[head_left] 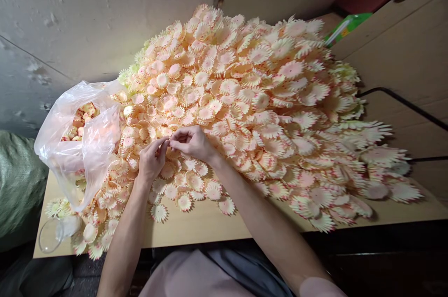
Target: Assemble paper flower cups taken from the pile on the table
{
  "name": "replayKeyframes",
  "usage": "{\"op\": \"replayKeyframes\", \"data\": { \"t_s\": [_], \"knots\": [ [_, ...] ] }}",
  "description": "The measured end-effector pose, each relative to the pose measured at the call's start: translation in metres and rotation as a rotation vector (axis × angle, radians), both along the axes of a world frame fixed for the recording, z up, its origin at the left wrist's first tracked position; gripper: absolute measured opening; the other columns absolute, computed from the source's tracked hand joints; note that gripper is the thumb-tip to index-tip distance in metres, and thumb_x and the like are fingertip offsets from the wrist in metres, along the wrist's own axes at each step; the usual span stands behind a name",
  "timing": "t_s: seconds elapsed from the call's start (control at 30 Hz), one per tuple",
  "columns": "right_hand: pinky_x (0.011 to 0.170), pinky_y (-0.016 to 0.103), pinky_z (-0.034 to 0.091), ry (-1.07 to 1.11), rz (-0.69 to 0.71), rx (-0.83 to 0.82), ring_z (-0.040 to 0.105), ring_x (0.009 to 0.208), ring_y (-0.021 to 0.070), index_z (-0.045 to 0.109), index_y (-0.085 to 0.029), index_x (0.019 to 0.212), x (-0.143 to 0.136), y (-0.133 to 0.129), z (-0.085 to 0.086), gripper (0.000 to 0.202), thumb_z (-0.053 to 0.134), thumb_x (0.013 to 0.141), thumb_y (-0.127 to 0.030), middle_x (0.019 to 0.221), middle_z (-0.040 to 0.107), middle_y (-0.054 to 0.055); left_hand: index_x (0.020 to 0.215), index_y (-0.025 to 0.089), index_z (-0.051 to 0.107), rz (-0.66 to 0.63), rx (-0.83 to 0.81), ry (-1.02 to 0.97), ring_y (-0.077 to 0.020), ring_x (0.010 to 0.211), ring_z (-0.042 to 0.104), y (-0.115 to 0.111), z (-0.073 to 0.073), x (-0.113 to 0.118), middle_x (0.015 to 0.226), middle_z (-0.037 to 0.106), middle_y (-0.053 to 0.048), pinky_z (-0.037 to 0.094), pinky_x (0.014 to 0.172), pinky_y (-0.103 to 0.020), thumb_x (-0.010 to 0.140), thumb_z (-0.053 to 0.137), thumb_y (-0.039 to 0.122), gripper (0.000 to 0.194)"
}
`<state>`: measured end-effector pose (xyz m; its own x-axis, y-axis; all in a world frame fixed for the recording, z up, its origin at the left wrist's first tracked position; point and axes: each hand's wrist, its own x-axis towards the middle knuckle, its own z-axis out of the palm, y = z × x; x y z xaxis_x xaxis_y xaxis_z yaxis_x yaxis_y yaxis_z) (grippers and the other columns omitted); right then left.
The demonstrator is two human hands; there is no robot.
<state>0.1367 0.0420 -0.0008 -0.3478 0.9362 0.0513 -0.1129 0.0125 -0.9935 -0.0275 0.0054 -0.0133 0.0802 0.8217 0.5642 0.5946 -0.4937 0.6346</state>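
My left hand [153, 158] and my right hand [191, 142] meet fingertip to fingertip over the near left part of a large heap of pale flower-shaped pieces [245, 96]. Thumb and fingers are pinched together on both hands. Whatever lies between the fingertips is too small or too covered to make out. The pieces have fringed, petal-like edges, cream to pink, with red specks on many rims. Several loose ones, such as a round flower piece [185, 202], lie on the table just in front of my wrists.
At the left, a translucent plastic bag [70, 157] holds small red-and-cream pieces [84, 117]. A clear round cup [51, 236] stands at the table's [196, 234] left corner. A green sack [21, 189] is beside the table. A black cable [402, 101] runs at the right, by cardboard [395, 54].
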Motion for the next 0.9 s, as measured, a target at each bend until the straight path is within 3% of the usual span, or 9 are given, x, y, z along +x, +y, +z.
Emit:
{"op": "replayKeyframes", "data": {
  "t_s": [0.1, 0.3, 0.57, 0.7, 0.9],
  "knots": [
    [0.058, 0.024, 0.054, -0.036, -0.011, 0.035, 0.063, 0.058, 0.0132, 0.067, -0.017, 0.067, -0.001, 0.000, -0.002, 0.013, 0.074, 0.067, -0.028, 0.066, 0.068, 0.001, 0.102, 0.019, 0.071, -0.011, -0.003, 0.060, -0.0152, 0.074, 0.072, 0.000, -0.002, -0.001, 0.092, 0.077, -0.009, 0.056, 0.069, -0.023, 0.092, 0.055, 0.026, 0.020],
    [0.055, 0.024, 0.050, -0.048, -0.016, 0.039, 0.058, 0.055, 0.0119, 0.062, -0.017, 0.063, -0.002, -0.001, 0.002, 0.010, 0.069, 0.066, -0.023, 0.061, 0.063, -0.001, 0.099, 0.020, 0.068, 0.011, -0.101, 0.012, -0.0124, 0.066, 0.067, -0.002, -0.005, 0.000, 0.087, 0.075, -0.007, 0.050, 0.060, -0.020, 0.093, 0.053, 0.032, 0.021],
    [0.056, 0.027, 0.050, 0.082, 0.057, 0.019, 0.059, 0.051, 0.0133, 0.059, -0.018, 0.063, 0.004, 0.000, 0.006, 0.010, 0.067, 0.069, -0.020, 0.056, 0.064, 0.000, 0.085, 0.016, 0.062, 0.160, -0.198, -0.306, -0.0049, 0.044, 0.038, -0.001, 0.009, 0.008, 0.063, 0.056, 0.002, 0.031, 0.043, -0.017, 0.093, 0.052, 0.040, 0.028],
    [0.060, 0.027, 0.052, 0.106, 0.060, 0.007, 0.060, 0.055, 0.0130, 0.060, -0.017, 0.066, 0.005, 0.000, 0.010, 0.015, 0.072, 0.069, -0.024, 0.058, 0.063, -0.001, 0.086, 0.016, 0.062, 0.118, -0.214, -0.334, -0.0045, 0.045, 0.041, -0.002, 0.006, 0.008, 0.068, 0.059, 0.001, 0.033, 0.044, -0.017, 0.092, 0.055, 0.041, 0.027],
    [0.062, 0.025, 0.052, 0.001, 0.046, 0.047, 0.062, 0.065, 0.0138, 0.064, -0.016, 0.075, 0.003, -0.003, 0.009, 0.034, 0.087, 0.061, -0.037, 0.072, 0.066, 0.001, 0.089, 0.017, 0.066, 0.077, -0.168, -0.263, -0.0099, 0.060, 0.060, -0.002, -0.003, 0.004, 0.077, 0.069, -0.004, 0.048, 0.057, -0.019, 0.091, 0.056, 0.041, 0.026]
  ]
}}
